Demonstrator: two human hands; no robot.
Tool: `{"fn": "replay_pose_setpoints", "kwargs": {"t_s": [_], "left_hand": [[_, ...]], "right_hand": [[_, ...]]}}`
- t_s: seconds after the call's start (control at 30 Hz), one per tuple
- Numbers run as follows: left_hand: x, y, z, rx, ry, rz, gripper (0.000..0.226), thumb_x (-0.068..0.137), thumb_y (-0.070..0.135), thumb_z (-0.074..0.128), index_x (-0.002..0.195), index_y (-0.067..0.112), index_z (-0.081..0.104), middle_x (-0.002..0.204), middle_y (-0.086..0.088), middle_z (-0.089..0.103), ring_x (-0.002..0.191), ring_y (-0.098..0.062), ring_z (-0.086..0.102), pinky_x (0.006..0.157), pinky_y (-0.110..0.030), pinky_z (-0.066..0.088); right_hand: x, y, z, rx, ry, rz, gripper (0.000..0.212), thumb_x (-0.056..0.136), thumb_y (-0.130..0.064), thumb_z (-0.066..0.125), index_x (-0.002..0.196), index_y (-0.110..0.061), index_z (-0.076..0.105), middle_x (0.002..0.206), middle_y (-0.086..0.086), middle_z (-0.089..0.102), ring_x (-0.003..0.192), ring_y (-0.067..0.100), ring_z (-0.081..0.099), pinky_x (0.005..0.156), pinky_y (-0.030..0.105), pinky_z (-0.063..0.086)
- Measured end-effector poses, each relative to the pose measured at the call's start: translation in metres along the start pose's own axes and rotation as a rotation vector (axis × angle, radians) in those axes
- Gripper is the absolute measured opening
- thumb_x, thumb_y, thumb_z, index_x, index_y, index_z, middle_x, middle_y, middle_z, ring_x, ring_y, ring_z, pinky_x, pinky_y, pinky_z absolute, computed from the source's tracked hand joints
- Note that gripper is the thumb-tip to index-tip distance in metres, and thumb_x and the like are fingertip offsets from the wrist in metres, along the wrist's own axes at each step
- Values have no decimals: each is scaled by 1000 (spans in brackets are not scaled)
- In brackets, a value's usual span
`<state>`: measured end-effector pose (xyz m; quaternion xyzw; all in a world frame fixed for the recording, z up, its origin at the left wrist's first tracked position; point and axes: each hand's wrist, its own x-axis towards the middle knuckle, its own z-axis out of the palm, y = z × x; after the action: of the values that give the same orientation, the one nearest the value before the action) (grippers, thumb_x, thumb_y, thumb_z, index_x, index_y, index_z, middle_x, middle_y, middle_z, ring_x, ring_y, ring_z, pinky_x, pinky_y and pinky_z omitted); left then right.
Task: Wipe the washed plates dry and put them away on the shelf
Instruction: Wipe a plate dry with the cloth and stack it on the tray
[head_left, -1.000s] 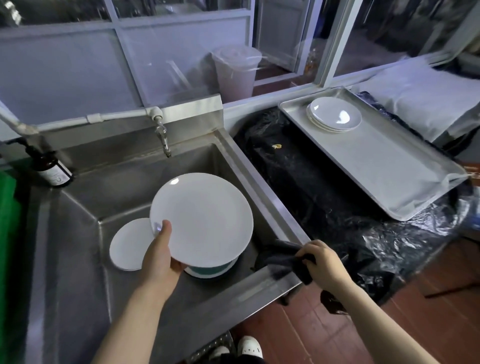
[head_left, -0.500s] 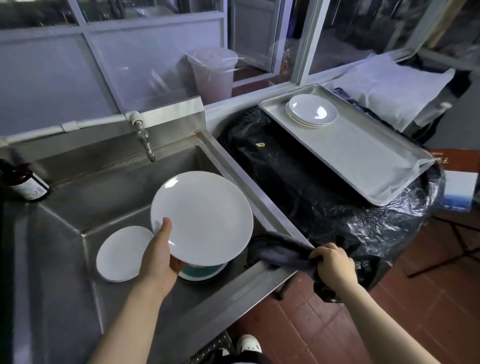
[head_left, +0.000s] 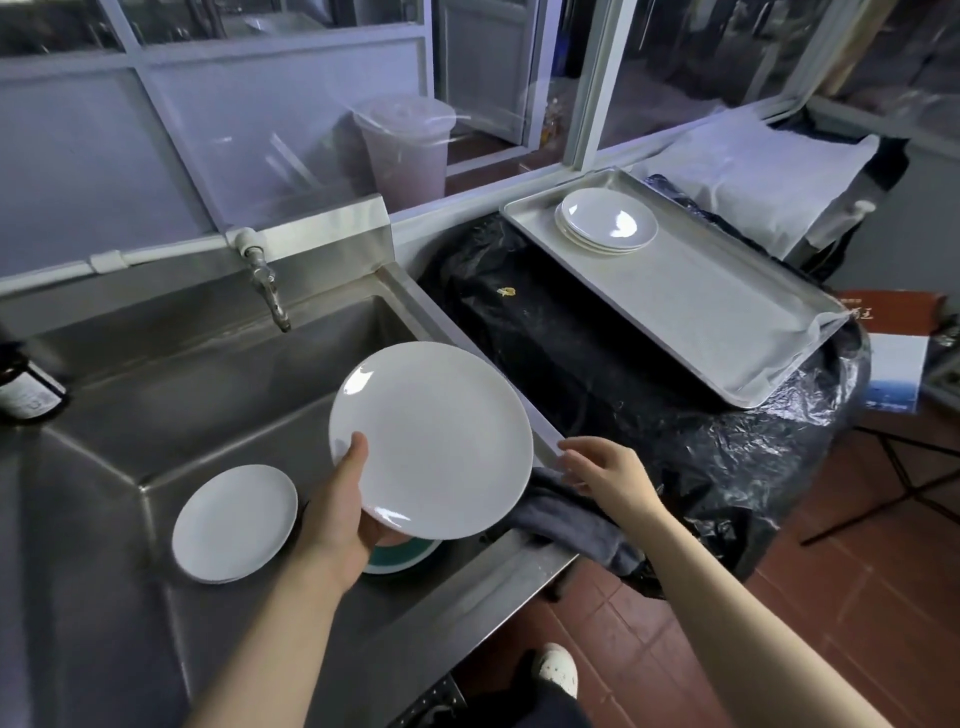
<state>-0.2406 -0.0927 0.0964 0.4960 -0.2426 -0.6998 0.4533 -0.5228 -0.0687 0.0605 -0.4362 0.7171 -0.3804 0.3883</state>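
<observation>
Far left, a dark bottle (head_left: 28, 389) stands on the steel ledge by the sink (head_left: 156, 395); a tap (head_left: 267, 288) hangs over the basin; down in the basin a small white plate (head_left: 234, 522) lies flat, waiting its turn, and just beside it something teal-rimmed (head_left: 400, 556) peeps out, mostly hidden.

The left hand (head_left: 337, 512) holds the large plate (head_left: 431, 439) above the basin, tilted face-up towards the person; its grip is pinched on the near rim, thumb on top and fingers underneath. To the right the dark cloth (head_left: 571, 519) is draped over the sink's front corner, partly under the plate's edge; the right hand (head_left: 605, 470) hovers just above it, fingers spread and loose, gripping nothing that I can see.

The step, I'd say, is getting the cloth onto that plate; best to gather a good wad of it, cradle the plate's free edge through the fabric, then wipe face and underside while the left hand turns the rim; a wet plate held by one edge could slip, so keep it low over the sink.

Further right, on the black plastic sheeting (head_left: 597, 364) over the tabletop, a metal tray (head_left: 727, 322) carries a stack of plates (head_left: 605, 221) at its far end; the dried one probably joins them.
</observation>
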Motion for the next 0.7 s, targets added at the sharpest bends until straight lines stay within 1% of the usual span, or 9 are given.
{"fn": "replay_pose_setpoints", "kwargs": {"t_s": [0.07, 0.17, 0.23, 0.37, 0.47, 0.5, 0.53, 0.6, 0.7], "left_hand": [[6, 0, 7, 16, -7, -23, 21, 95, 51, 49, 95, 38, 65, 91, 5, 76, 92, -24, 68, 61, -38, 59], [16, -4, 21, 34, -26, -51, 24, 95, 52, 47, 95, 37, 66, 88, 4, 76, 87, -23, 70, 64, -38, 59], [24, -7, 32, 35, -25, -66, 24, 95, 52, 48, 97, 37, 66, 87, 4, 76, 83, -22, 71, 65, -38, 59], [45, -16, 58, 31, 6, -95, 27, 94, 51, 49, 104, 33, 66, 94, 2, 76, 81, -21, 74, 63, -34, 59], [66, -20, 83, 20, 47, -138, 31, 90, 53, 55, 98, 30, 74, 101, -3, 76, 93, -28, 71, 82, -44, 56], [74, -22, 92, 33, 47, -144, 31, 88, 54, 57, 95, 31, 76, 102, -3, 75, 94, -28, 71, 84, -45, 55], [82, -22, 102, 50, 45, -140, 32, 83, 55, 59, 96, 31, 76, 103, -2, 75, 93, -26, 72, 82, -43, 55], [99, -23, 124, 68, 55, -112, 44, 74, 54, 64, 109, 28, 70, 108, -1, 74, 94, -20, 72, 76, -37, 54], [127, -21, 156, 71, 35, -64, 49, 75, 49, 64, 116, 23, 65, 110, -1, 73, 94, -19, 72, 67, -31, 57]], "right_hand": [[5, -15, 4, 200, -86, 47, 18, 93, -19, 57, 104, -17, 71, 81, -2, 74, 68, 9, 69, 65, 26, 57], [16, -23, 6, 350, -239, 115, 21, 95, -23, 53, 103, -18, 71, 77, -1, 72, 68, 14, 69, 62, 27, 54], [26, -22, 3, 443, -329, 161, 20, 96, -18, 52, 101, -16, 72, 79, 5, 69, 69, 18, 67, 64, 32, 55], [57, -14, -18, 530, -434, 175, 25, 95, -5, 49, 110, -11, 68, 87, 13, 69, 73, 23, 67, 61, 34, 55], [89, -7, -41, 547, -496, 172, 27, 94, -5, 50, 113, -13, 68, 96, 16, 69, 81, 29, 67, 68, 40, 58], [100, -4, -49, 556, -505, 174, 27, 94, -5, 51, 113, -13, 68, 97, 16, 69, 83, 29, 67, 69, 41, 58], [112, -1, -56, 572, -508, 179, 27, 94, -5, 51, 112, -14, 69, 97, 15, 69, 82, 29, 67, 69, 41, 58], [136, 3, -72, 615, -505, 192, 26, 93, -5, 53, 106, -17, 71, 94, 13, 69, 79, 27, 67, 66, 39, 58], [173, 8, -98, 655, -484, 196, 25, 93, -7, 55, 104, -19, 73, 92, 10, 70, 75, 24, 67, 61, 34, 56]]}}
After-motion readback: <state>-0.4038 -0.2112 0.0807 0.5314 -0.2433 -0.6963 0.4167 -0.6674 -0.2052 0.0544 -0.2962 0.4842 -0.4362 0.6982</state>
